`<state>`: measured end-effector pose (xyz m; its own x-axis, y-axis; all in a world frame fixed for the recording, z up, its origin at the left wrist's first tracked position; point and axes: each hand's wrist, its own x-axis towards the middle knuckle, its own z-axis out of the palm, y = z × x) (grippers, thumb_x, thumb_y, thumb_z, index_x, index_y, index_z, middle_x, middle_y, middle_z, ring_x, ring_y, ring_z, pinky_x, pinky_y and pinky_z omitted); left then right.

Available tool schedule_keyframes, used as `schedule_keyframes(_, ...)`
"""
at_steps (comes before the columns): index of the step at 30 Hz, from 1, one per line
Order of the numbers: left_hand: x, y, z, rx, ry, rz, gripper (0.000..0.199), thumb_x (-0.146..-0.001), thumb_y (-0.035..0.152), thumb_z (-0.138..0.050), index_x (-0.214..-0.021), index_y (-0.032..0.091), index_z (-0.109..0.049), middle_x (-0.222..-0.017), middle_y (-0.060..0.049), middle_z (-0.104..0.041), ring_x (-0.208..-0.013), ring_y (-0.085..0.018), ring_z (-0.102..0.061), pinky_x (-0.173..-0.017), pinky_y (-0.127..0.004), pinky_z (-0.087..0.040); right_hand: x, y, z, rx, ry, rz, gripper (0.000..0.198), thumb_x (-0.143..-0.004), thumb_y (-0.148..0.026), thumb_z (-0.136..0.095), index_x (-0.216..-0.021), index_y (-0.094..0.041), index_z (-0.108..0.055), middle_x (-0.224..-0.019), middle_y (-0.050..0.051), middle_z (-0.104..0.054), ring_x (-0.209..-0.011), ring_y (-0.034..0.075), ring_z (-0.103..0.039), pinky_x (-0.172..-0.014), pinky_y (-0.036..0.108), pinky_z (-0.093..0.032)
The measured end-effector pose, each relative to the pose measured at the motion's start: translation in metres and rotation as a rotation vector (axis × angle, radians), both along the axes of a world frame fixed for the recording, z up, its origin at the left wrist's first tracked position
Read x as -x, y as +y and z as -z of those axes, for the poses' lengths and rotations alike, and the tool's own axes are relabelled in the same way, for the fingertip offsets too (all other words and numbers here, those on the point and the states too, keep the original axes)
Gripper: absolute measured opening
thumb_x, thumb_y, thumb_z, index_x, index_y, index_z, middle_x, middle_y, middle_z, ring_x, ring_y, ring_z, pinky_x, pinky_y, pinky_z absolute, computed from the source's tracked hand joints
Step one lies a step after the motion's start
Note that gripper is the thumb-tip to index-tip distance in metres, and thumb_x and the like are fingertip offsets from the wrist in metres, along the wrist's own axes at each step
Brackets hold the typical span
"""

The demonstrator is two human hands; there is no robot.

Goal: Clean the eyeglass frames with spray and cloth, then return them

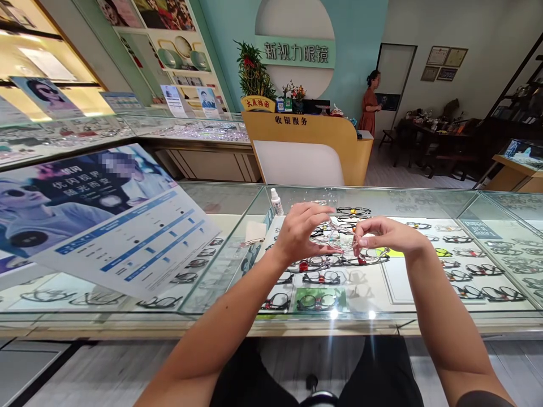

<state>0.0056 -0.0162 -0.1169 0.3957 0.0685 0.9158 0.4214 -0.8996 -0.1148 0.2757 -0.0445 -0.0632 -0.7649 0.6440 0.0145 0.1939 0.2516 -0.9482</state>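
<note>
Above the glass counter, my left hand (302,233) grips a thin, clear-looking pair of eyeglasses (339,240), thumb below and fingers above. My right hand (384,234) pinches the same eyeglasses at their right side with thumb and fingertips. Their outline is hard to separate from the frames displayed beneath the glass. A small white spray bottle (276,202) stands on the counter just beyond my left hand. To the left of that hand lies a folded beige cloth (255,232).
The glass display counter (237,316) runs across in front of me, with rows of spectacle frames (321,277) inside. A large printed sign (127,226) stands at the left. Farther off are a yellow cashier desk (360,155) and a person in a reddish dress (368,110).
</note>
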Motion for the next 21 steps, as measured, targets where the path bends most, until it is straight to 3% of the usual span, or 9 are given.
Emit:
schedule_keyframes(5, 0.0, 0.0, 0.002, 0.056, 0.025, 0.086, 0.065, -0.079, 0.062, -0.09, -0.122, 0.027, -0.058, -0.112, -0.01, -0.084, -0.099, -0.026, -0.082, -0.082, -0.036, -0.058, -0.001, 0.0, 0.0, -0.001, -0.003, 0.001, 0.038, -0.093, -0.056, -0.08, -0.084, -0.02, -0.071, -0.085, 0.004, -0.081, -0.083, 0.018, -0.071, -0.08, 0.034, -0.05)
schedule_keyframes(8, -0.002, -0.002, 0.003, 0.097, 0.018, 0.125, 0.064, -0.083, 0.059, -0.087, -0.128, 0.025, -0.057, -0.104, -0.009, -0.083, -0.085, -0.023, -0.08, -0.079, -0.035, -0.06, 0.0, 0.0, 0.001, -0.001, 0.001, 0.002, 0.038, -0.093, -0.057, -0.08, -0.085, -0.021, -0.071, -0.085, 0.004, -0.081, -0.083, 0.018, -0.071, -0.081, 0.035, -0.051)
schedule_keyframes(13, 0.0, -0.004, 0.004, 0.146, 0.01, 0.119, 0.072, -0.077, 0.065, -0.09, -0.129, 0.027, -0.057, -0.097, -0.005, -0.081, -0.076, -0.021, -0.076, -0.074, -0.036, -0.06, 0.001, -0.002, 0.0, -0.017, -0.002, 0.02, 0.043, -0.095, -0.063, -0.075, -0.088, -0.021, -0.072, -0.09, 0.005, -0.081, -0.089, 0.02, -0.072, -0.086, 0.036, -0.051)
schedule_keyframes(18, 0.005, -0.001, 0.004, 0.222, -0.124, 0.077, 0.064, -0.077, 0.063, -0.091, -0.117, 0.026, -0.058, -0.088, 0.0, -0.076, -0.067, -0.016, -0.069, -0.066, -0.031, -0.055, -0.001, -0.002, -0.001, -0.159, 0.165, 0.188, 0.061, -0.094, -0.082, -0.061, -0.099, -0.022, -0.075, -0.097, 0.007, -0.075, -0.095, 0.024, -0.069, -0.093, 0.04, -0.049)
schedule_keyframes(21, 0.009, 0.003, 0.006, 0.33, -0.258, 0.039, 0.065, -0.075, 0.065, -0.091, -0.112, 0.025, -0.055, -0.089, 0.0, -0.074, -0.069, -0.016, -0.068, -0.067, -0.03, -0.054, 0.0, -0.004, 0.002, -0.233, 0.257, 0.32, 0.059, -0.089, -0.082, -0.068, -0.107, -0.026, -0.072, -0.096, 0.005, -0.071, -0.097, 0.026, -0.065, -0.091, 0.041, -0.049)
